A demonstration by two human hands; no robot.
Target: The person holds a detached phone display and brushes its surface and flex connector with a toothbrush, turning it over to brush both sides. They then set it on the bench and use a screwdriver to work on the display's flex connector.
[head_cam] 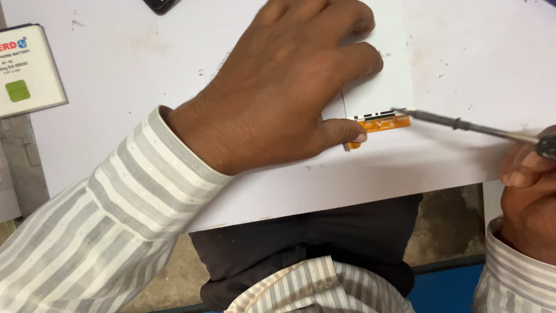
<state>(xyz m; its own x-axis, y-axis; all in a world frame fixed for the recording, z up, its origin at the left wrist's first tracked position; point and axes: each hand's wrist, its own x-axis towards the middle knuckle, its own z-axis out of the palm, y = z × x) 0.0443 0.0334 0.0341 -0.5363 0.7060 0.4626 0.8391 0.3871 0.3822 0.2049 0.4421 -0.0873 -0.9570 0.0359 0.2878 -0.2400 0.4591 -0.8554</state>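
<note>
The person's left hand lies flat, palm down, on a thin white rectangular panel that rests on the white tabletop. Its fingers are spread slightly and pressed onto the panel rather than curled round anything, and the thumb tip sits on the near edge, touching the left end of a narrow orange flex strip. That spread, weighted hand looks meant to keep the light panel from sliding while its edge is worked on.

The right hand comes in from the right edge of the view, fingers closed together around the dark handle of a slim grey metal tool with a pointed tip — only part of the grip shows, so the exact hold cannot be told. The tool's long axis runs nearly level across the view, tilting slightly upward to the left, and its tip points left and meets the right end of the orange strip. The strip itself lies along the panel's near edge, its long axis left to right.

Well apart, at the far left, lies a white rectangular battery with a green square — untouched. A small dark object pokes in at the top edge.
</note>
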